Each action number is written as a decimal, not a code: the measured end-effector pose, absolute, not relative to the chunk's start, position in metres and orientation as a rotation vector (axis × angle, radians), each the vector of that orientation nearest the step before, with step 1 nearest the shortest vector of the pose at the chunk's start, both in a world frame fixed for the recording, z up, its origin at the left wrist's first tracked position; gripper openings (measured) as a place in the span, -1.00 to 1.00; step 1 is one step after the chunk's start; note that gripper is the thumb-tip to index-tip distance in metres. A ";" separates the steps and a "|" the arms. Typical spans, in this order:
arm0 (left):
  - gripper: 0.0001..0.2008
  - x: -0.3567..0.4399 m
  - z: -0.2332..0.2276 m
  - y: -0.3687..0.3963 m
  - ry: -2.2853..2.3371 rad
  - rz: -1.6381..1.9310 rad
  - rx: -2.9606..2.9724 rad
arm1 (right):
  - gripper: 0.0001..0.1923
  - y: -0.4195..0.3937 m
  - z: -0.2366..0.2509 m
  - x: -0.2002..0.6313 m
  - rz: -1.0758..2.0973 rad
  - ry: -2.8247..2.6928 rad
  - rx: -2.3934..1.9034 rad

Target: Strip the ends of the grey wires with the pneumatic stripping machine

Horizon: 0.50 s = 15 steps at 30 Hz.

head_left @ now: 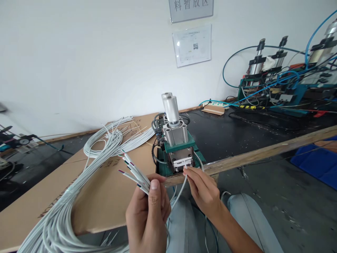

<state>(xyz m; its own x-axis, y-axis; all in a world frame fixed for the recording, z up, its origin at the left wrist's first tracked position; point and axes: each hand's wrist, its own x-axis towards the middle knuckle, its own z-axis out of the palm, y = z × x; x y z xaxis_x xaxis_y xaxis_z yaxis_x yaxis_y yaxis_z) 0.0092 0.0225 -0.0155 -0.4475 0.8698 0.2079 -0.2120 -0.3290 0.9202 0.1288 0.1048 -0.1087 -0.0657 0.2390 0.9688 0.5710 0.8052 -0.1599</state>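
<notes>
Here, a bunch of white wires (137, 175) with colored tips is held in the left grip (151, 207), near the middle. One white wire (182, 188) is pinched by the right grip (204, 188), its end held at the front of a machine (177, 137) on the dark surface (216, 135). More wires (65, 200) are laid over cardboard (105, 196) at left.

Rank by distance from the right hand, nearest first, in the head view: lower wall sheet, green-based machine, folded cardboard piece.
From the right hand:
1. Green-based machine, just ahead, slightly left.
2. Folded cardboard piece, farther back, slightly right.
3. Lower wall sheet, farthest back and highest.
</notes>
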 end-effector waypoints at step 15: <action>-0.53 -0.001 -0.033 0.003 1.340 1.638 0.849 | -0.73 0.082 -0.110 0.139 -0.243 -1.719 -0.469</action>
